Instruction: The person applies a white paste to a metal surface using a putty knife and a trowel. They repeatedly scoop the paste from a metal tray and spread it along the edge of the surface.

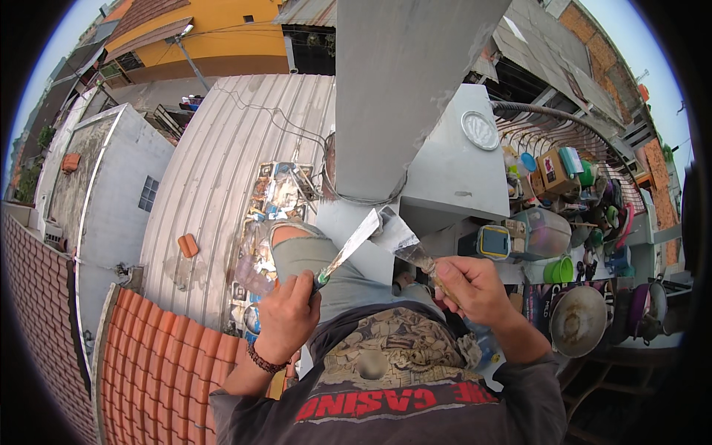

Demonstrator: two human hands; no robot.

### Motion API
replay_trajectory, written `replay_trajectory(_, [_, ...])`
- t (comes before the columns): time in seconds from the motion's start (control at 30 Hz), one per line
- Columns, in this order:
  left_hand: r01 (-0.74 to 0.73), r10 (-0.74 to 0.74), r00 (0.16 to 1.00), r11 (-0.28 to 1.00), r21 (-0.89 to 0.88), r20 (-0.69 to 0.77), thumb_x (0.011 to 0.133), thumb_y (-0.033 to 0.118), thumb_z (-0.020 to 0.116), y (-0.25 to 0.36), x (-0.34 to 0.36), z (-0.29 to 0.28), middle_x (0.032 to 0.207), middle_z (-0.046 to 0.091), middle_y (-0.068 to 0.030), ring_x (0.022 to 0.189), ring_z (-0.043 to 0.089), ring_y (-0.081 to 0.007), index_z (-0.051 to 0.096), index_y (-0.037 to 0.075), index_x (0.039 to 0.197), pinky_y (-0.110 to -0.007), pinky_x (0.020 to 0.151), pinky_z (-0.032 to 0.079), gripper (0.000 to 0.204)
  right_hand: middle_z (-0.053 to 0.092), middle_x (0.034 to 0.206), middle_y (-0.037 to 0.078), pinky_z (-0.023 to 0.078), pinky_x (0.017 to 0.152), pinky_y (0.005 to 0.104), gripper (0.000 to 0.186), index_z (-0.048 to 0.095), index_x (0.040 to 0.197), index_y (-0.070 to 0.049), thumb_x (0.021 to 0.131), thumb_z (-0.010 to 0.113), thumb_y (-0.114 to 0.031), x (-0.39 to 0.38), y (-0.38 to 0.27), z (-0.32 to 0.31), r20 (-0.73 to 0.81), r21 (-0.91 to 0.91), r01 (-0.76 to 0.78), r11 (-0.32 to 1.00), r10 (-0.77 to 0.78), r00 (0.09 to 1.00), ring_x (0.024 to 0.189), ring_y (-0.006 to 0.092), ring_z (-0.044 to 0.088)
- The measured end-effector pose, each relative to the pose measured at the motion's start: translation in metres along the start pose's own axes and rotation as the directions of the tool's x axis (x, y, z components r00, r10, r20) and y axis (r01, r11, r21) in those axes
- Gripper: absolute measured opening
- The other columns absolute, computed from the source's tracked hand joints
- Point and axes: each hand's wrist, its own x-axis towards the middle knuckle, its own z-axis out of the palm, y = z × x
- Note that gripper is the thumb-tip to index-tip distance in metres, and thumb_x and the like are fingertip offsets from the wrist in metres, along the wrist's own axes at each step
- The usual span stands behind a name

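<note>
My left hand point(288, 315) is closed around the handle of a narrow putty knife point(351, 246), its long blade pointing up and away, coated with whitish paste. In my right hand point(470, 288) is a wider putty knife point(412, 251), gripped by its worn handle and smeared with grey-white paste. The two blade ends come together in front of my body; whether they touch, I cannot tell. Just beyond them rises a grey pillar point(404, 96) with pale smears along its right edge. On the white ledge point(452, 167) beside it lies a round lid point(480, 130) bearing whitish paste.
Wires loop around the pillar's foot. A ribbed metal roof point(200, 163) with a loose tile piece point(188, 245) spreads to the left, orange roof tiles point(163, 363) below it. On the right are a large pan point(578, 321), a green bucket point(558, 270) and a plastic bin point(540, 231).
</note>
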Motion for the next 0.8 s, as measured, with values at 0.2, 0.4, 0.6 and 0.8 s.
replay_trajectory(0.2, [-0.096,0.095,0.995,0.973,0.209,0.015,0.073,0.006,0.069,-0.015,0.007,-0.006,0.070,0.050,-0.0053,0.057,0.057,-0.0223,0.057,0.008,0.096,-0.036,0.048,0.044,0.026,0.056,0.067,0.000,0.035,0.046,0.0190,0.036,0.064,0.089,0.003,0.103,0.050,-0.027,0.001,-0.002,0.002,-0.001,0.017,-0.055,0.998,0.055,0.998,0.051,0.0017,0.046])
replay_trajectory(0.4, [-0.101,0.109,0.994,0.968,0.230,-0.024,0.075,0.006,0.068,-0.028,0.013,-0.006,0.068,0.050,-0.0052,0.055,0.057,-0.0226,0.057,0.009,0.095,-0.036,0.048,0.044,0.023,0.059,0.068,0.003,0.037,0.045,0.0198,0.035,0.066,0.093,0.004,0.104,0.049,-0.024,-0.004,0.004,-0.002,0.001,0.114,0.027,0.993,-0.027,1.000,0.051,0.0034,0.048])
replay_trajectory(0.6, [0.391,-0.305,0.914,0.841,-0.375,0.269,0.079,0.007,0.067,-0.021,0.012,-0.005,0.068,0.061,-0.0096,0.058,0.058,-0.0230,0.054,0.000,0.087,-0.031,0.054,0.044,0.018,0.062,0.073,0.007,0.039,0.042,0.0190,0.036,0.064,0.109,0.007,0.104,0.048,-0.024,-0.002,0.021,0.000,-0.042,0.227,0.174,0.958,-0.169,0.985,0.047,0.0056,0.050])
replay_trajectory(0.8, [0.525,-0.358,0.850,0.528,-0.668,0.385,0.080,0.006,0.070,0.003,0.006,0.003,0.066,0.053,-0.0037,0.063,0.042,-0.0067,0.056,0.000,0.087,-0.027,0.055,0.040,0.017,0.060,0.072,0.001,0.039,0.048,0.0194,0.032,0.067,0.105,0.002,0.103,0.051,-0.025,0.014,0.045,0.016,-0.069,0.074,0.137,0.988,-0.132,0.989,0.055,0.0023,0.049])
